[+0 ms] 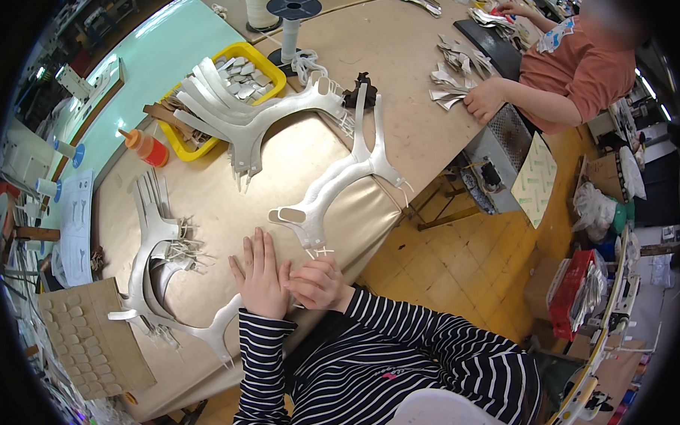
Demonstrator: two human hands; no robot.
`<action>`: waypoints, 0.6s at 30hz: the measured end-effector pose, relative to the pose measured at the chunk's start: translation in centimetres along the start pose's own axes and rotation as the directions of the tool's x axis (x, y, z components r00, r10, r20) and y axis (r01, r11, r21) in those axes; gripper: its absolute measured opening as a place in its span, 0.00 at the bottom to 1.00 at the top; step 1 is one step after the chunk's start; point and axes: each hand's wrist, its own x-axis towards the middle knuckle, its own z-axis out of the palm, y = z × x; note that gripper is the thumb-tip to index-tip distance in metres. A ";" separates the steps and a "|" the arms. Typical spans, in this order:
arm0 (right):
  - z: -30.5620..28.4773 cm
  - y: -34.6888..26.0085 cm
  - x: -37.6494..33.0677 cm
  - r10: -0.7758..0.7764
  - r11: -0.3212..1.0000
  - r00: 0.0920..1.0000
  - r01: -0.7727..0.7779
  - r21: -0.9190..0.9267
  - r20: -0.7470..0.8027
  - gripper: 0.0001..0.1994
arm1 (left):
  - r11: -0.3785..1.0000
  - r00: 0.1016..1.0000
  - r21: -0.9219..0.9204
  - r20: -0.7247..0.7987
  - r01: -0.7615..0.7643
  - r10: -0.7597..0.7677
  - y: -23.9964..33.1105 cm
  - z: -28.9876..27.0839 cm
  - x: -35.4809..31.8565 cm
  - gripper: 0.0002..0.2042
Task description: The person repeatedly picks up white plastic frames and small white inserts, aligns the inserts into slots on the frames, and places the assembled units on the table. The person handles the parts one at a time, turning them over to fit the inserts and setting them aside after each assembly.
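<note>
The person's left hand [260, 279] lies flat and open on the tan table [394, 53], fingers together and pointing toward twelve o'clock. The right hand [318, 283] sits just beside it at three o'clock, curled closed with knuckles up; whether it pinches something small underneath cannot be told. Both striped sleeves come in from six o'clock, the forearms angled inward so the hands meet near the table's edge.

A white forked cutout [339, 184] lies at one o'clock of the hands, near but not touching them. Another stack of cutouts [158, 252] rests at ten o'clock, with one arm running down toward the left wrist.

To handle these thin pieces well, the flat hand would best press evenly to keep the work from sliding, while the curled hand works with fingertips only, since the narrow arms look easy to bend or crease.

At twelve o'clock, well apart, sit a yellow tray [271, 69] and an orange bottle [146, 148].
</note>
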 end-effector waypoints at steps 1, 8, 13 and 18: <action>-0.3 -0.2 0.5 0.020 1.000 0.999 -0.020 0.016 0.030 0.22 | 1.000 1.000 -0.005 -0.010 -0.005 0.005 0.0 0.1 0.0 0.32; -6.8 5.2 5.7 -0.014 0.988 0.983 -0.014 -0.156 -0.181 0.11 | 1.000 1.000 -0.030 -0.013 0.009 -0.009 0.1 -0.3 0.1 0.32; -13.0 24.8 14.1 0.226 0.822 0.941 -0.323 -0.468 -0.253 0.35 | 0.998 1.000 -0.068 0.000 0.014 -0.014 0.2 -0.5 0.1 0.32; -16.0 40.5 15.2 0.501 0.422 0.839 -0.451 -0.786 -0.213 0.35 | 0.996 0.999 -0.079 0.026 0.030 -0.028 0.4 -0.8 0.1 0.32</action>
